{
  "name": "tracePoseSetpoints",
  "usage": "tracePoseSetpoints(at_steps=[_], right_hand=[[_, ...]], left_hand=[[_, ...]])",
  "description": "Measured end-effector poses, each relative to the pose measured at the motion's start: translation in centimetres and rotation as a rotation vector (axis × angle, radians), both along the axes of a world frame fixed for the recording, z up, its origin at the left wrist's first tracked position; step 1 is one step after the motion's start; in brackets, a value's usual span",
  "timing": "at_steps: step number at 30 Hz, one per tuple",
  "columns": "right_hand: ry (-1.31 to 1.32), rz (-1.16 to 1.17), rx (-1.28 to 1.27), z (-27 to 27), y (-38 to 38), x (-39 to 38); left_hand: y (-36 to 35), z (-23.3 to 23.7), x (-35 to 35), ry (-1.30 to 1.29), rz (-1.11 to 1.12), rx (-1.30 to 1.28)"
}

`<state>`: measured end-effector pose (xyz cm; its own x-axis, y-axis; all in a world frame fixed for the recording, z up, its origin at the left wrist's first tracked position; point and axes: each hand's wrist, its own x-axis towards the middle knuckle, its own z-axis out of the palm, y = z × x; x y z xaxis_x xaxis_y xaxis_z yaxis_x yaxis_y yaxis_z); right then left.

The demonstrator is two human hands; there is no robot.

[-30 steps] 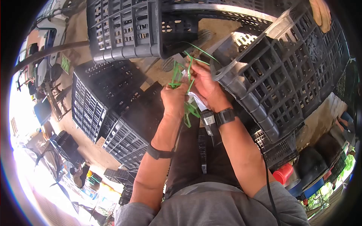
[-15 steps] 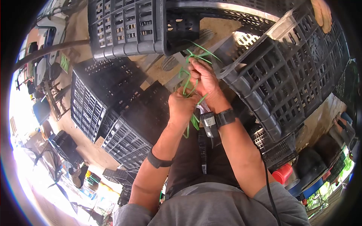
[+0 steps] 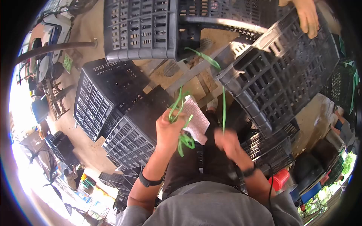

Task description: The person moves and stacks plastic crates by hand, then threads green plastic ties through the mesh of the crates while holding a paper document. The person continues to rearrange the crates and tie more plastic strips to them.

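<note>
My left hand [image 3: 169,126] is closed around a bunch of thin green plastic strips [image 3: 186,143], whose loose ends stick out above and below the fist. Right beside its fingers is a pinkish-white printed sheet [image 3: 197,120], tilted over my lap. My right hand [image 3: 228,143], blurred by motion, is closed on the lower end of a single green strip [image 3: 224,109] that runs upward toward the corner of a tilted black plastic crate [image 3: 279,71]. Another green strip [image 3: 205,57] arcs between that crate's corner and the black crate [image 3: 141,30] at the top.
Another person's hand [image 3: 307,17] rests on the tilted crate's upper edge. Black crates [image 3: 94,101] stand on the floor to my left. A red bucket [image 3: 279,179] sits at the lower right, and a motorbike [image 3: 47,67] stands at the far left.
My hands have come apart: the right has dropped down and rightward with a strip, the left slightly down. The printed sheet now shows fully, and the other person's hand appears further left and lower.
</note>
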<state>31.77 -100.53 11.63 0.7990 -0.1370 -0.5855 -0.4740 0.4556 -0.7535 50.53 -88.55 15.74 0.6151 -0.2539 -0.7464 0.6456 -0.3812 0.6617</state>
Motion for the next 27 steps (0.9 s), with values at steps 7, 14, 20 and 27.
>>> tracePoseSetpoints(at_steps=[7,14,20,27], right_hand=[[-0.04,0.527,-0.505,20.2,-4.5,-3.3],[-0.543,0.694,-0.855,24.0,-3.3,-2.7],[-0.692,0.575,-1.39,25.7,-6.8,-0.8],[-0.287,-0.222,-0.171,26.8,-8.2,2.7]], left_hand=[[0.1,10.3,-2.8,-0.603,-0.795,-0.205],[-0.6,17.8,-7.4,-0.35,-1.318,-0.557],[1.3,19.2,-7.1,-0.034,-0.841,-0.561],[3.1,20.9,-1.4,0.15,-0.184,-0.705]])
